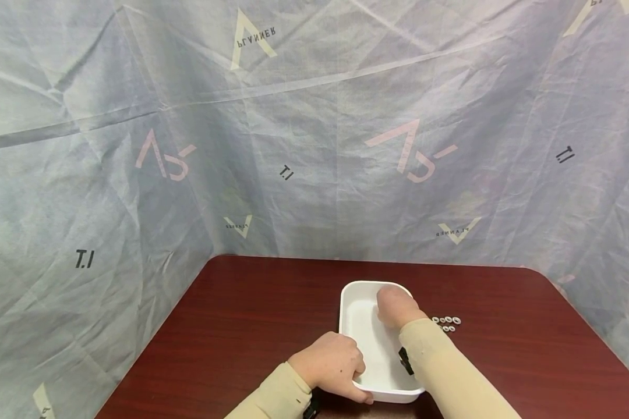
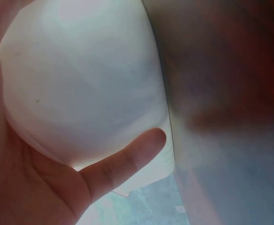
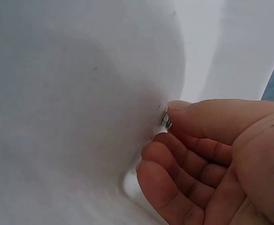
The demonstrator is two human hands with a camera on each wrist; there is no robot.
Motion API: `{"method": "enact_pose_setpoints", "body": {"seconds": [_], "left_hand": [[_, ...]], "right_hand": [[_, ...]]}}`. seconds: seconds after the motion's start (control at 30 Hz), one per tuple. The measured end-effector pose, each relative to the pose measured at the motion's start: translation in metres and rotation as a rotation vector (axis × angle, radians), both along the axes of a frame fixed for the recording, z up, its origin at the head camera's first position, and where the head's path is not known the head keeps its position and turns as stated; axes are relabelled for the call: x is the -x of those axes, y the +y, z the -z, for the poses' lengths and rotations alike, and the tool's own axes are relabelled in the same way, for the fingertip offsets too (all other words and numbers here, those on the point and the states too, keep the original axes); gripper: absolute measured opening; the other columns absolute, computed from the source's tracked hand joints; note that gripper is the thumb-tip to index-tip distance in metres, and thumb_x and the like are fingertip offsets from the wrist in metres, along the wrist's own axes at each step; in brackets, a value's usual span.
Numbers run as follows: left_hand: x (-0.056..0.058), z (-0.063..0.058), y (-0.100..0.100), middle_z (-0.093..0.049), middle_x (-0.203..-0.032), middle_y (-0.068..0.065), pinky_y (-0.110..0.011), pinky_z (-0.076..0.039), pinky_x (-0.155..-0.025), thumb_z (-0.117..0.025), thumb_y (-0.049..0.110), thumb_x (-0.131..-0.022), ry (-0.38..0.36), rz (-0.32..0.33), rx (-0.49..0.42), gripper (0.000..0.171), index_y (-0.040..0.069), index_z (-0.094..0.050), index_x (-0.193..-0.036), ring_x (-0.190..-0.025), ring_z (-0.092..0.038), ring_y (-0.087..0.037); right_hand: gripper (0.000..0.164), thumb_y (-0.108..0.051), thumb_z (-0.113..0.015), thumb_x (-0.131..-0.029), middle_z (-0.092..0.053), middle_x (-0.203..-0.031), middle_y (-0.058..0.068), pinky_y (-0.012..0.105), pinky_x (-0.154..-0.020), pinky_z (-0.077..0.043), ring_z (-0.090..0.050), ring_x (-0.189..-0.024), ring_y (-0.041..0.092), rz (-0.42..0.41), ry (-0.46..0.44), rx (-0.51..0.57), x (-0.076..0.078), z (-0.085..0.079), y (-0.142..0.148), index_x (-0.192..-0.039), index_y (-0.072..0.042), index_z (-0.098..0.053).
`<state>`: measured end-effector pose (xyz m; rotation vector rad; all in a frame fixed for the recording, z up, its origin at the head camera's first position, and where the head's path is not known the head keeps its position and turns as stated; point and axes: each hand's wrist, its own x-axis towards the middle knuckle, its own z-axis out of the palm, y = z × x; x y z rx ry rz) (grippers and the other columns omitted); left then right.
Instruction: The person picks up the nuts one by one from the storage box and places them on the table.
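A white rectangular plastic tray (image 1: 364, 333) sits on the table. My left hand (image 1: 329, 362) grips its near left corner, fingers over the rim; in the left wrist view the thumb (image 2: 127, 161) lies along the tray's outer wall. My right hand (image 1: 396, 307) reaches down inside the tray by its far right side. In the right wrist view the thumb and index finger pinch a small shiny metallic piece (image 3: 165, 121) close to the tray's inner surface. Most of that piece is hidden by the fingers, so its kind cannot be made out.
Several small white rings (image 1: 448, 320) lie in two rows on the dark red table (image 1: 262, 314), just right of the tray and partly behind the right sleeve. A grey printed cloth (image 1: 314, 198) hangs behind and around the table.
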<state>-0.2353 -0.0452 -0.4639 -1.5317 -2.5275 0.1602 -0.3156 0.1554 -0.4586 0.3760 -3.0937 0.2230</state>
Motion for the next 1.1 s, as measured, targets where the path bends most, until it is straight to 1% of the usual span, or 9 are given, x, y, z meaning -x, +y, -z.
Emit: {"method": "enact_pose_setpoints", "body": {"seconds": [0.13,0.27,0.47,0.57,0.73,0.87,1.0,1.1], "left_hand": [[-0.001,-0.001,0.0001,-0.039,-0.049,0.018,-0.021,-0.03,-0.045,-0.067,0.076,-0.074,0.003,-0.009,0.009,0.058,0.033,-0.042,-0.046,-0.049,-0.037,0.0],[-0.0005,-0.0002,0.0006,-0.039,-0.05,0.017,-0.021,-0.031,-0.045,-0.067,0.077,-0.075,-0.003,-0.005,0.012,0.057,0.033,-0.043,-0.046,-0.05,-0.038,0.0],[0.0011,0.0015,0.0007,-0.039,-0.05,0.018,-0.021,-0.031,-0.046,-0.067,0.076,-0.076,-0.021,0.0,0.003,0.057,0.033,-0.043,-0.047,-0.05,-0.037,0.001],[0.0011,0.0014,0.0005,-0.039,-0.05,0.018,-0.021,-0.031,-0.046,-0.067,0.075,-0.076,-0.025,0.001,0.001,0.057,0.032,-0.043,-0.046,-0.05,-0.037,0.001],[0.0006,0.0007,-0.0001,-0.038,-0.049,0.018,-0.02,-0.03,-0.046,-0.067,0.074,-0.076,-0.04,0.002,-0.001,0.058,0.032,-0.043,-0.046,-0.049,-0.036,0.001],[0.0006,0.0009,-0.0004,-0.038,-0.049,0.018,-0.02,-0.03,-0.046,-0.067,0.074,-0.077,-0.044,0.002,-0.001,0.058,0.032,-0.043,-0.046,-0.049,-0.036,0.001],[0.0009,0.0012,-0.0005,-0.038,-0.049,0.018,-0.02,-0.03,-0.046,-0.067,0.075,-0.077,-0.038,0.004,0.002,0.058,0.032,-0.042,-0.046,-0.05,-0.036,0.001],[0.0008,0.0004,-0.0003,-0.037,-0.049,0.018,-0.02,-0.03,-0.046,-0.067,0.075,-0.077,-0.034,0.004,-0.001,0.058,0.032,-0.042,-0.046,-0.049,-0.036,0.001]], "right_hand": [[0.015,-0.001,-0.061,-0.092,-0.06,-0.079,0.011,0.042,-0.071,-0.05,-0.05,-0.069,0.023,0.007,-0.014,-0.02,0.0005,0.0007,-0.0004,-0.078,-0.005,-0.061],[0.016,-0.001,-0.062,-0.091,-0.059,-0.076,0.01,0.042,-0.072,-0.05,-0.05,-0.068,0.022,0.005,-0.013,-0.033,0.0006,0.0005,-0.0006,-0.076,-0.006,-0.061],[0.021,-0.001,-0.068,-0.082,-0.053,-0.064,0.005,0.038,-0.067,-0.046,-0.044,-0.062,0.021,-0.038,0.014,-0.065,0.0022,0.0026,-0.0008,-0.067,-0.009,-0.056],[0.023,-0.003,-0.071,-0.079,-0.051,-0.061,0.004,0.037,-0.064,-0.044,-0.041,-0.06,0.02,-0.049,0.016,-0.07,0.0029,0.0031,-0.0008,-0.065,-0.01,-0.054],[0.024,-0.005,-0.072,-0.078,-0.049,-0.06,0.003,0.034,-0.06,-0.04,-0.039,-0.059,0.019,-0.045,-0.006,-0.056,0.0033,0.0042,-0.0018,-0.064,-0.01,-0.054],[0.024,-0.004,-0.07,-0.079,-0.046,-0.057,0.002,0.033,-0.056,-0.037,-0.036,-0.055,0.018,-0.055,0.002,-0.033,0.003,0.005,-0.0021,-0.063,-0.01,-0.053],[0.023,-0.004,-0.068,-0.081,-0.047,-0.058,0.002,0.033,-0.055,-0.038,-0.037,-0.055,0.017,-0.062,0.008,-0.007,0.0029,0.0019,-0.0025,-0.064,-0.011,-0.053],[0.022,-0.004,-0.068,-0.08,-0.049,-0.059,0.001,0.034,-0.055,-0.039,-0.039,-0.055,0.017,-0.052,0.007,0.035,0.0028,-0.0027,-0.0019,-0.065,-0.012,-0.054]]}}
